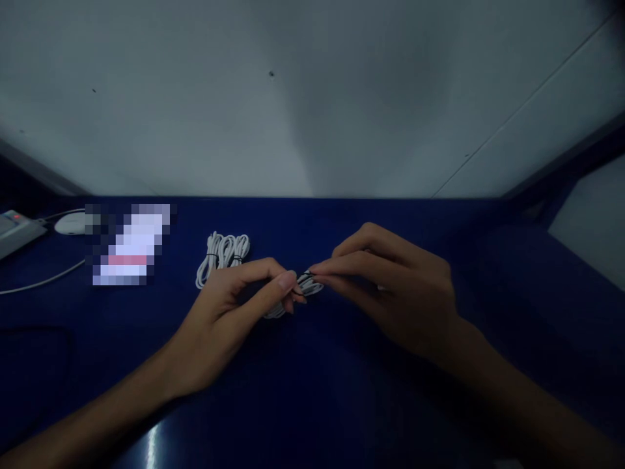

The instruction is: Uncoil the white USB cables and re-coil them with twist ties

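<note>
Both my hands meet over the middle of a dark blue table [312, 391]. My left hand [229, 312] pinches a small coiled white cable [308, 284] between thumb and fingers. My right hand [390, 286] pinches the same coil from the right with its fingertips, at a dark tie around it. Part of the coil shows below my left fingers. Behind my left hand lies a bundle of coiled white cables [223, 255], each bound with a dark tie, untouched.
A blurred-out object [129, 244] lies at the left of the table. Further left are a white rounded object [71, 223], a grey device [17, 229] and a thin white wire [43, 280]. A pale wall rises behind the table.
</note>
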`<state>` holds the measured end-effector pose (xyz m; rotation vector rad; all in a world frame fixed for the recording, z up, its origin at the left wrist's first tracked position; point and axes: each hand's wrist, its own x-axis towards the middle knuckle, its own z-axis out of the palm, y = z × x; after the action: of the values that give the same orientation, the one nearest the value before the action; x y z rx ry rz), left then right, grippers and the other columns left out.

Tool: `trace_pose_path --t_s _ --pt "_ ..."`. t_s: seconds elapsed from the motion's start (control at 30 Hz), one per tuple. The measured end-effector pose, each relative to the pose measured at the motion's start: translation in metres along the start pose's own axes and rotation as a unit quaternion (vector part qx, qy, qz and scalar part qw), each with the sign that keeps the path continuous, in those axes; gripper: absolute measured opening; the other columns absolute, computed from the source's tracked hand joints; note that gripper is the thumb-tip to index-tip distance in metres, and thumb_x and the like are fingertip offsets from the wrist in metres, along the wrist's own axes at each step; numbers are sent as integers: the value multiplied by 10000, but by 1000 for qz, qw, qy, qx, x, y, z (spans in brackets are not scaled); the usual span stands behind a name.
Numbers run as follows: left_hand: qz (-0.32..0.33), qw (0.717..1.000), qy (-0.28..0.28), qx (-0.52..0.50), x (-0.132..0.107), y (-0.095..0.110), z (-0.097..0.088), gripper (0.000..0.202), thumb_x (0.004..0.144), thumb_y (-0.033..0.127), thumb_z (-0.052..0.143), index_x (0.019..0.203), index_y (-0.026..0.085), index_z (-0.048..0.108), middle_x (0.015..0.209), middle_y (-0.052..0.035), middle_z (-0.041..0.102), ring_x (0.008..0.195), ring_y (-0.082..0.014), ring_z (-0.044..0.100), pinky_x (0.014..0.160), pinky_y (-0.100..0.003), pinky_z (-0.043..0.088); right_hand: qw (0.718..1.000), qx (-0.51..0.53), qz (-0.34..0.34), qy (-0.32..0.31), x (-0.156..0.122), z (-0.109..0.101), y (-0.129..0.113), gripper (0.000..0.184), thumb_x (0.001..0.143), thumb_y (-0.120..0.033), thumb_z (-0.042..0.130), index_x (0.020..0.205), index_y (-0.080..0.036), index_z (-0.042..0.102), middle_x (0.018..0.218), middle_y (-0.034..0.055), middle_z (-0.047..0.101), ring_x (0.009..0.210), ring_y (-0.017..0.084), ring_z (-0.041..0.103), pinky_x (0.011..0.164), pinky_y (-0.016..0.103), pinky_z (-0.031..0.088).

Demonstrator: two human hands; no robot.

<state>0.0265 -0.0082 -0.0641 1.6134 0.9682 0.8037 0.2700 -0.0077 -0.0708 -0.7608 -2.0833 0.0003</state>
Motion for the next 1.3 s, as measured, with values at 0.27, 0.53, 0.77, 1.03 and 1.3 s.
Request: trace_pose_path --t_s 0.27,0.53,0.77,1.03,1.3 --pt "4 1000 22 -15 0 1 0 172 1067 352 742 947 280 842 889 12 787 851 -160 727 787 -259 542 1000 8 6 -2 0 0 -1 118 1009 -118 796 1061 -223 809 898 9 740 773 130 692 648 267 592" --pt "9 996 92 -6 2 -5 2 183 1020 373 806 888 251 840 865 -6 823 860 -175 753 788 -267 547 999 -40 34 15 -1 1 0 129 983 -110 823 1046 -223 822 882 16 769 734 144 699 620 281 585" --pt "-1 997 83 -5 1 -5 3 195 1020 395 808 895 249 841 885 -4 827 854 -165 755 780 -256 544 994 -106 -1 -8 -3 2 3 116 1038 -103 750 994 -198 799 780 -5 658 660 125 603 566 264 514" --pt "-7 994 103 -33 4 -5 1 174 1018 355 806 882 257 854 848 -7 815 850 -162 752 772 -242 550 990 -138 -17 2 -9 0 6 152 1051 -94 725 1066 -233 785 856 1 752 714 137 668 578 281 540" --pt "-20 995 84 -56 3 -6 0 167 1017 353 810 886 257 846 858 -7 817 856 -148 754 785 -229 557 982 -176 -68 -23 -7 -2 10 188 1078 -67 667 1027 -216 769 880 11 766 760 154 655 565 303 500"
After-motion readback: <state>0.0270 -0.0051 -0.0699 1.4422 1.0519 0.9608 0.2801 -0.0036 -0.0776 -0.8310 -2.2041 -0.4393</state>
